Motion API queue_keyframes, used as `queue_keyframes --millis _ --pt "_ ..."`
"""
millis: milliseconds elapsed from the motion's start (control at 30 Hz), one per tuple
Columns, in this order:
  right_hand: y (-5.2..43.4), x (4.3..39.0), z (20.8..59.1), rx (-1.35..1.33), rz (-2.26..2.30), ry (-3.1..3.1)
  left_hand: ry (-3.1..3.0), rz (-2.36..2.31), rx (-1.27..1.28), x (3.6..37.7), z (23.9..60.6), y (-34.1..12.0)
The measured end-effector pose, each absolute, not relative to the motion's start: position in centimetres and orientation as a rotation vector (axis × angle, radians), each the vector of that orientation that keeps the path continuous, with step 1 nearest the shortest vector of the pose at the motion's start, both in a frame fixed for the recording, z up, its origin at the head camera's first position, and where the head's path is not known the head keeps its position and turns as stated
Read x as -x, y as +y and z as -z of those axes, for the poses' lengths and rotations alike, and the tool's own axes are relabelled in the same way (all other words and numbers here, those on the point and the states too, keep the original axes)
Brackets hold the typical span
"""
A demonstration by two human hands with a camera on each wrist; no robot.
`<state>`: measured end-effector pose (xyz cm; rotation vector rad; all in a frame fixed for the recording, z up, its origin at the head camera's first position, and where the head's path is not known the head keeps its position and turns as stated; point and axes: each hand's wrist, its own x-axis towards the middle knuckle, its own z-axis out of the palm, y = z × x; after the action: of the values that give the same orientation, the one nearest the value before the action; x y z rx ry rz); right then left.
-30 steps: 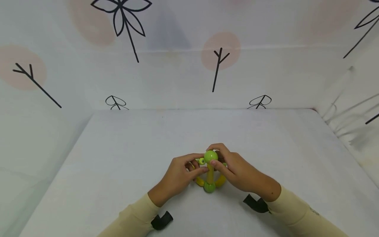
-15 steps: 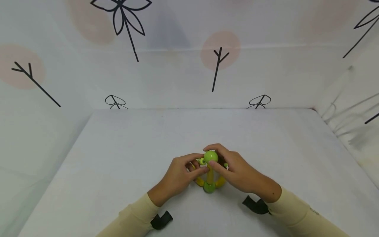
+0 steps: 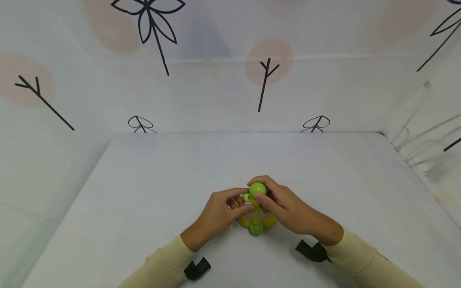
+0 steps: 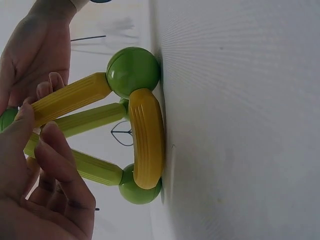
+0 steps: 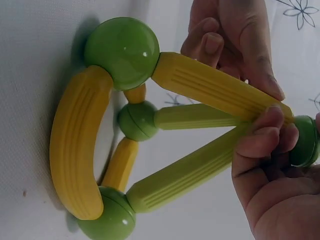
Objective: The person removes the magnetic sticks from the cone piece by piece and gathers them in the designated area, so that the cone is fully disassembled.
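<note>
A pyramid of toy building rods and balls stands on the white table between my hands. Green balls point(image 5: 122, 52) and curved yellow rods point(image 5: 80, 140) form its base. One straight yellow rod point(image 4: 75, 97) and two yellow-green rods point(image 5: 190, 170) lean up from it. My right hand point(image 3: 284, 204) grips the green top ball point(image 3: 257, 190), thumb in front and fingers over the far side. My left hand point(image 3: 219, 212) is at the rods just below, its thumb against the straight yellow rod. A round rod end point(image 3: 247, 197) shows beside the top ball, under the left index finger.
The white tabletop point(image 3: 162, 172) spreads around the pyramid and reaches a pale wall point(image 3: 216, 92) with drawn leaves and twigs. Black straps or mounts point(image 3: 197, 269) stick out under both sleeves.
My right fingertips have shifted slightly left over the top ball. The left hand keeps its hold, and the pyramid stands almost where it was.
</note>
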<state>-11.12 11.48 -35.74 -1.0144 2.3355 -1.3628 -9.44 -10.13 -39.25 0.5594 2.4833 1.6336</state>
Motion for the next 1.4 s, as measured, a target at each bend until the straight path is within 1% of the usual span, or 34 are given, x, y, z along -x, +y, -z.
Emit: queue_keyframes --millis 233,367,467,600,767,900,1167,1400 --pt "12.0 11.5 35.6 1.023 1.436 2.323 2.498 -1.627 -0.580 9.6 39.0 -10.1" --pt "12.4 12.2 35.2 0.989 1.388 2.475 2.528 -1.610 -0.599 9.8 39.0 -10.1" --pt "13.0 13.5 35.2 0.948 1.300 2.691 2.548 -1.597 -0.589 9.9 39.1 -10.0" --pt "14.1 15.6 36.1 0.868 1.147 2.891 2.562 -1.582 -0.553 9.7 39.2 -10.0" --pt "15.8 17.9 37.8 0.713 0.937 2.899 2.568 -1.571 -0.524 9.5 39.2 -10.1" --pt "16.9 19.0 38.9 0.632 0.846 2.848 2.575 -1.571 -0.529 9.4 39.3 -10.1" --pt "18.0 19.7 40.0 0.542 0.797 2.816 2.573 -1.563 -0.524 9.4 39.3 -10.0" --pt "18.3 19.7 40.4 0.513 0.814 2.829 2.559 -1.564 -0.534 9.3 39.3 -9.7"
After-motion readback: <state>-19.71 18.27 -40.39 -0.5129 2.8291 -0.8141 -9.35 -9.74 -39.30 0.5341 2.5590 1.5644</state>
